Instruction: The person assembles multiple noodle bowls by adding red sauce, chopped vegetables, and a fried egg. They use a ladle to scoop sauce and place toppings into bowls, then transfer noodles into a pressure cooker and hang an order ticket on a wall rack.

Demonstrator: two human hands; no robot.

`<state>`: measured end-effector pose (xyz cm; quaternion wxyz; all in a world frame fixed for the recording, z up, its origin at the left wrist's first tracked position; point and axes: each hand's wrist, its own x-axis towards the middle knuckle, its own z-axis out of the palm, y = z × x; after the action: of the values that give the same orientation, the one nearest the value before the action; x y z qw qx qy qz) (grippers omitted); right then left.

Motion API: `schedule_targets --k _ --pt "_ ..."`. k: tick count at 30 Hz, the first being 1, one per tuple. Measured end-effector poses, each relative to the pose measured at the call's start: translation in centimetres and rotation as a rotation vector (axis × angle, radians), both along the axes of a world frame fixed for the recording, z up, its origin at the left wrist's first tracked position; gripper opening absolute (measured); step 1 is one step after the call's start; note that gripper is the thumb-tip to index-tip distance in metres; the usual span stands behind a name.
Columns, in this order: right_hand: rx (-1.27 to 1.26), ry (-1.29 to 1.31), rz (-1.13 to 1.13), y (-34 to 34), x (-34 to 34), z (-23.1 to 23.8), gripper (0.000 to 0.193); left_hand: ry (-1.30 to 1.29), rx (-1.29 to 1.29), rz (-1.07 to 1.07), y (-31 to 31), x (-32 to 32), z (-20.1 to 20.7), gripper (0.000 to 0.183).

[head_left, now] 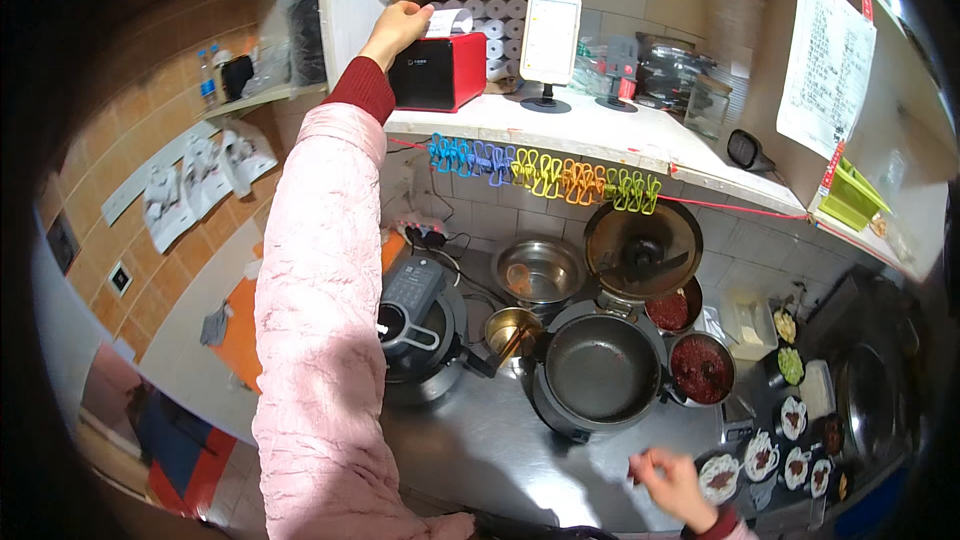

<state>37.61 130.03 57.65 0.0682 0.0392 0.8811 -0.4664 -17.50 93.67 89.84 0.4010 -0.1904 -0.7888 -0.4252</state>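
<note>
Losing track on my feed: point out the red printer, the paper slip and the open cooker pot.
red printer point(440, 72), head view, its front face.
paper slip point(447, 22), head view, its middle.
open cooker pot point(602, 368), head view, its inner base.

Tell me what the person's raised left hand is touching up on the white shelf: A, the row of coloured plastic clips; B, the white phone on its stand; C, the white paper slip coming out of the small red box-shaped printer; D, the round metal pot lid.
C: the left hand has its fingers on the white paper slip atop the small red box-shaped printer, apart from the white phone.
</note>
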Motion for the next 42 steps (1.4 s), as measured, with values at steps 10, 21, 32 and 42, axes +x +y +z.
schedule_targets --k 10,21,32,42 --pt "0.622 1.404 0.23 -12.4 -29.8 19.9 0.031 -0.185 0.285 -0.843 -2.6 2.8 3.1 0.039" --pt "0.672 1.618 0.188 -19.6 -43.7 24.5 0.045 -0.069 0.638 -1.423 -6.4 1.6 -1.4 0.029" --pt "0.66 1.688 0.007 -16.8 -41.6 24.8 0.038 -0.1 0.5 -1.076 -3.6 16.8 -9.5 0.029" --pt "-0.716 0.571 0.552 -20.3 -26.0 10.6 0.06 -0.289 0.686 -1.013 -1.7 25.1 -21.9 0.032"
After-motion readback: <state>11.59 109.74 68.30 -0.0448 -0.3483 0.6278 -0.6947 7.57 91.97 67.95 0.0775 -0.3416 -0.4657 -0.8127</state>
